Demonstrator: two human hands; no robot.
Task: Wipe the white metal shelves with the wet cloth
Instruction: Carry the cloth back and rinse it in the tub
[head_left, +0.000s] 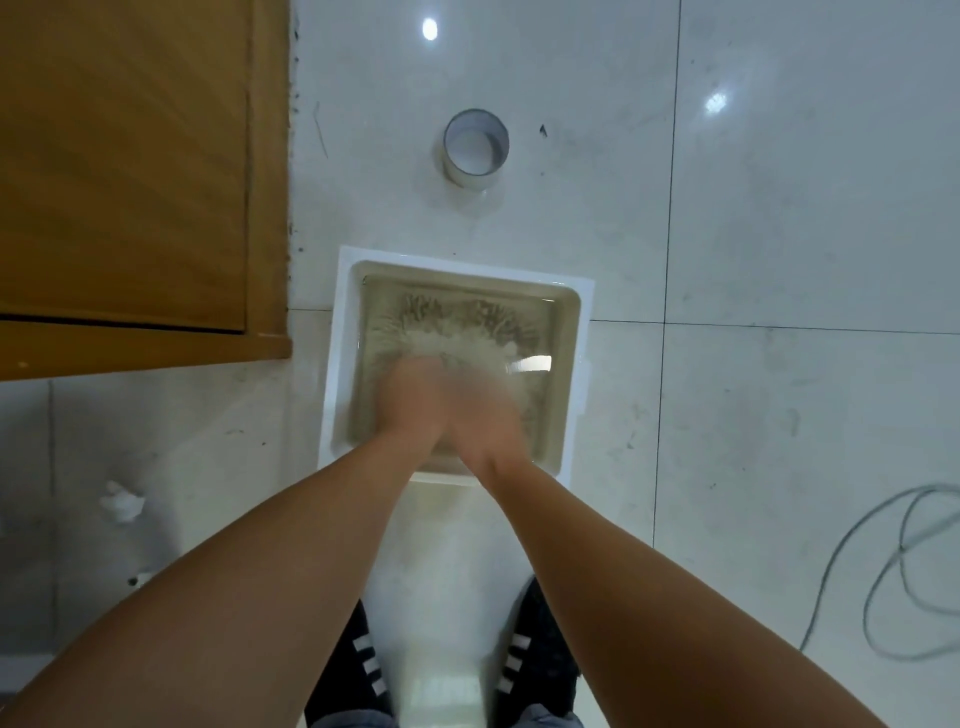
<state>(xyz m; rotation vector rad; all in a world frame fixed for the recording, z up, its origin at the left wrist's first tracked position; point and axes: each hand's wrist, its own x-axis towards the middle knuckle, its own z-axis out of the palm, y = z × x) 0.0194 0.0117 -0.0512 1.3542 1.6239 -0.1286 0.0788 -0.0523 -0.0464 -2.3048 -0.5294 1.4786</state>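
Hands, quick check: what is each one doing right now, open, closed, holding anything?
Left hand: in the basin water, pressed against the cloth; blurred, grip cannot be told.
Right hand: same, beside the left; blurred, cannot be told.

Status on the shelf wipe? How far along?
Early. Done: white basin on the floor holds murky water. In hand: left hand and right hand, blurred, work the cloth in that water. Left: wringing and all wiping; no white metal shelves in view.
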